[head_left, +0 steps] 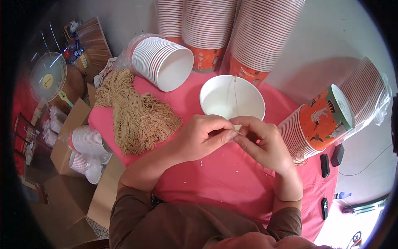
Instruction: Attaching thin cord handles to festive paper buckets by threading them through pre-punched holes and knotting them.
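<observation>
A white paper bucket [207, 101] stands mouth up in front of me, with a thin tan string [236, 97] running from its far rim down across the inside. Just over the near rim my two hands meet, fingertips almost touching. My left hand [209, 135] is closed in a pinch, and so is my right hand [265, 143]. A short bit of string shows between the fingertips; how it is looped or knotted is too small to tell. Left of the bucket lies a big heap of tan strings [134, 114].
A stack of white buckets [161, 62] lies on its side at the far left. Tall bagged stacks of orange-patterned buckets [265, 37] stand along the back. More orange buckets [319, 118] lean at right, near small black objects [325, 166] on the pink tablecloth [195, 182]. Cardboard boxes [70, 199] stand left.
</observation>
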`<state>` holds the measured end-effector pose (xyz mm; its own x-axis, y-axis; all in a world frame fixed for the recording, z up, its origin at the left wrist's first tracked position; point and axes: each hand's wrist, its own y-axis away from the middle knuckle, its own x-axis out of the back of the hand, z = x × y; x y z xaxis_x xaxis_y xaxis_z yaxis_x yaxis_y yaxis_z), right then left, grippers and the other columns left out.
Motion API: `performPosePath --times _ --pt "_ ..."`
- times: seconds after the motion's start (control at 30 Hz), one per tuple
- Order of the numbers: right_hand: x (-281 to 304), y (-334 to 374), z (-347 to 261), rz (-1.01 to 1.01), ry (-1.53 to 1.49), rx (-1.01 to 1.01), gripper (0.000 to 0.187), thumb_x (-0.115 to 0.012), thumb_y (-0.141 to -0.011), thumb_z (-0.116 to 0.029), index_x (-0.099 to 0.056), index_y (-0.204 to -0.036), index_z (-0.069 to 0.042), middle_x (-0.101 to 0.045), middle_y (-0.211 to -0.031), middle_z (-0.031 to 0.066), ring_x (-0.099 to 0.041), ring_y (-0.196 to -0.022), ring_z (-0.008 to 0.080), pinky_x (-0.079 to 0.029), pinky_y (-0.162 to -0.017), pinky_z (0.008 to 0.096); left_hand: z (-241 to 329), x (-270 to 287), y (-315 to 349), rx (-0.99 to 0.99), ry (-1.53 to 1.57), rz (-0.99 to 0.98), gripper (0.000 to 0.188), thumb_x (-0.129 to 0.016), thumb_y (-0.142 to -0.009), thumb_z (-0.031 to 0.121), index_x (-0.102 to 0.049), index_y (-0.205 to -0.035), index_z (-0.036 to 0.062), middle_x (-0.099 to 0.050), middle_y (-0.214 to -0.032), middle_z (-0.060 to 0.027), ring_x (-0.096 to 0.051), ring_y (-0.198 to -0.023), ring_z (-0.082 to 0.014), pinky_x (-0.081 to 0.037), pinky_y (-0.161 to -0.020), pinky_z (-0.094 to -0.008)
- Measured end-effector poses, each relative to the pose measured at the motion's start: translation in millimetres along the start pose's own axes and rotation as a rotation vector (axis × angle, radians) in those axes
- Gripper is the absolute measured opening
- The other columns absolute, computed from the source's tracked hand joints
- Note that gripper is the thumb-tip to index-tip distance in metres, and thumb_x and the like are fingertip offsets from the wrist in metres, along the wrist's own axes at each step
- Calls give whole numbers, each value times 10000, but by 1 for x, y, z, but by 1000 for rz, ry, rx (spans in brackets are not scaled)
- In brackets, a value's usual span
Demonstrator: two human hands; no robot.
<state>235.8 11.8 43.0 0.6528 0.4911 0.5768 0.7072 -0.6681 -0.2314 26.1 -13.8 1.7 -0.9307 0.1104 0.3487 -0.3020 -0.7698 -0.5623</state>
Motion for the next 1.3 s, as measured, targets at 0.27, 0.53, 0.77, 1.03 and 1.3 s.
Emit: performPosePath --times 0.27,0.53,0.77,1.03,1.3 --pt "-2 -7 7 247 127 219 97 -681 -847 26 -692 -941 6 -679 -803 113 -681 -701 218 -526 -602 319 -2 3 -1 63 101 -4 82 -657 -929 48 -674 -933 -32 -655 -788 -67 -593 -697 -98 -462 -601 -249" --pt "11 -12 25 221 200 189 97 -697 -838 47 -699 -928 10 -658 -796 75 -622 -708 130 -484 -608 266 -2 12 -3 -104 -369 128 99 -689 -877 38 -679 -969 2 -649 -862 -85 -639 -704 -174 -496 -600 -292" --pt "9 -15 27 206 342 212 102 -696 -820 37 -691 -913 -6 -613 -771 82 -614 -687 187 -477 -592 292 -11 11 -1 -17 -599 -34 168 -723 -817 82 -690 -970 23 -663 -908 -107 -668 -752 -265 -537 -644 -355" --pt "14 -12 22 178 390 220 93 -697 -813 23 -682 -901 -4 -617 -767 91 -619 -684 232 -487 -561 331 -22 3 -6 -290 -626 49 98 -700 -797 104 -659 -881 75 -620 -885 -26 -653 -798 -221 -535 -620 -354" --pt "15 -6 13 174 541 335 74 -692 -791 -86 -631 -798 -45 -582 -711 83 -609 -706 291 -484 -630 413 -18 3 -11 -626 -810 115 218 -682 -726 76 -689 -940 36 -628 -975 -27 -598 -754 -167 -523 -638 -287"
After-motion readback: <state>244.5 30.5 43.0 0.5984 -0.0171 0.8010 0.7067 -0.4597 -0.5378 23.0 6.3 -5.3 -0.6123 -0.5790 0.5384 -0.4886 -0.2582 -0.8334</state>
